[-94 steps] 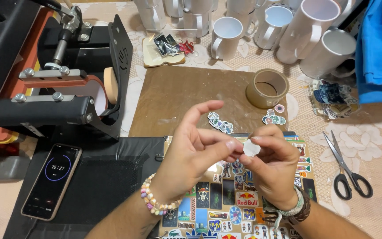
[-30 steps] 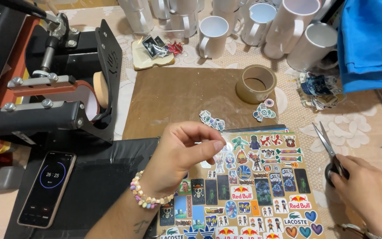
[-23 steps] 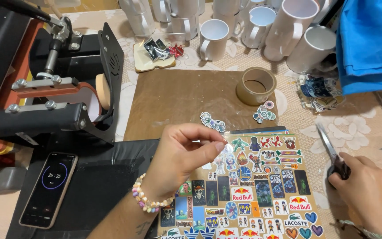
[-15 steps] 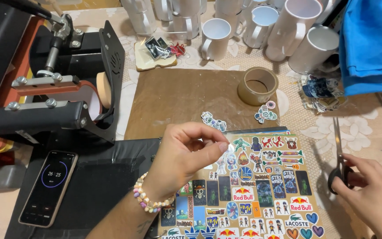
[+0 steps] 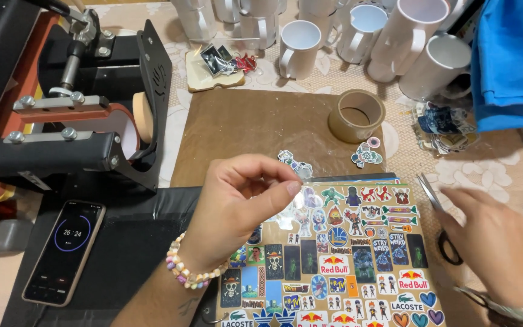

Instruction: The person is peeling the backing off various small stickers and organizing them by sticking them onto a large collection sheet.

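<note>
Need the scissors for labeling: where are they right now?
Head view, right side: the scissors lie at the right edge of the sticker sheet, under the right hand, below the tape roll.

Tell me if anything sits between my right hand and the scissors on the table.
Nothing visible does. The right hand already lies over the scissors, covering the handles, with the blades poking out beside the sticker sheet.

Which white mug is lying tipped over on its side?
The mug at far right beside the blue cloth. Its open mouth faces sideways; the others stand upright.
</note>
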